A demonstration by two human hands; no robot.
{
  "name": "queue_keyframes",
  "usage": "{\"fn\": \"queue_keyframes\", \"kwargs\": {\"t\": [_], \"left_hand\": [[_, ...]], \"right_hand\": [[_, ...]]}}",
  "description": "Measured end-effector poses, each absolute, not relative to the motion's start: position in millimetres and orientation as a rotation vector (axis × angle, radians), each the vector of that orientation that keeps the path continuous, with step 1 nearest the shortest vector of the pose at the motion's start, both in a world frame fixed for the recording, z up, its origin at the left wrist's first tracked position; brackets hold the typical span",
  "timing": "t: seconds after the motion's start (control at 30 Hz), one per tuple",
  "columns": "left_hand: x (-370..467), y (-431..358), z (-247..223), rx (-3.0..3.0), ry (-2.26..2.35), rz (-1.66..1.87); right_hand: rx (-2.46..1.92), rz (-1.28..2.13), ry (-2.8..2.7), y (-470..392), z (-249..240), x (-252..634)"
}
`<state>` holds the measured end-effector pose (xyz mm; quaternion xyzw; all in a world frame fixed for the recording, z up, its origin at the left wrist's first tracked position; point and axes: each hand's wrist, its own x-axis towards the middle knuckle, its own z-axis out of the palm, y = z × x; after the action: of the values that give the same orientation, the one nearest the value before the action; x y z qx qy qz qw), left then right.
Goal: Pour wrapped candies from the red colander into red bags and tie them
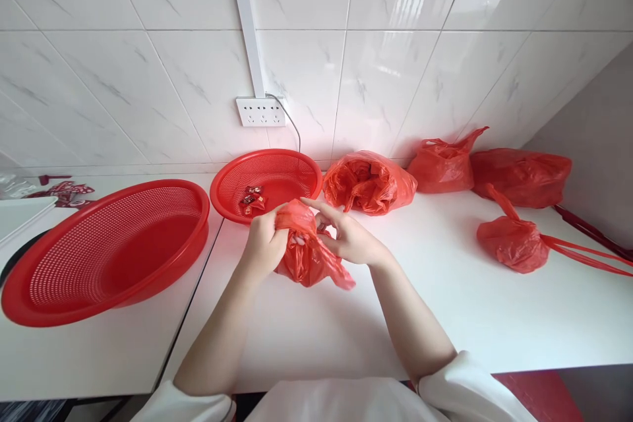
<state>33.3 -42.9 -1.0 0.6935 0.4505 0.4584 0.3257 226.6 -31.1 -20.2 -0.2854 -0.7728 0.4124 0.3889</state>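
A small red plastic bag (309, 260) hangs between my two hands above the white table (306, 343). My left hand (267, 241) is closed on the bag's upper left edge. On the bag's other side, my right hand (349, 234) has its index finger stretched over the top, with the thumb and other fingers curled beside the bag's opening. One loose handle of the bag droops to the lower right. Just behind my hands stands a smaller red basket (291, 175) with several small wrapped pieces (253, 200) in it.
A large red basket (163, 264) sits at the left. Behind on the right are an open bundle of red bags (370, 181) and two filled red bags (442, 168), (521, 175). A tied red bag (514, 244) lies nearer. A socket strip (261, 112) is on the tiled wall.
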Motion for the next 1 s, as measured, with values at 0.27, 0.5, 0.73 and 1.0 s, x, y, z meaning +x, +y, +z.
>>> {"fn": "queue_keyframes", "kwargs": {"t": [0.27, 0.5, 0.73, 1.0], "left_hand": [[40, -44, -5, 1.912, 0.852, 1.421], [40, -37, -4, 1.748, 0.722, 1.332], [22, -36, 4, 1.849, 0.776, 1.397], [3, -31, 13, 1.729, 0.966, 1.315]], "right_hand": [[-0.638, 1.353, -1.906, -36, -15, 224], [-0.686, 1.316, -1.571, -24, -24, 219], [-0.474, 1.610, -1.101, -24, -20, 224], [-0.706, 1.271, -1.062, -28, -4, 269]]}}
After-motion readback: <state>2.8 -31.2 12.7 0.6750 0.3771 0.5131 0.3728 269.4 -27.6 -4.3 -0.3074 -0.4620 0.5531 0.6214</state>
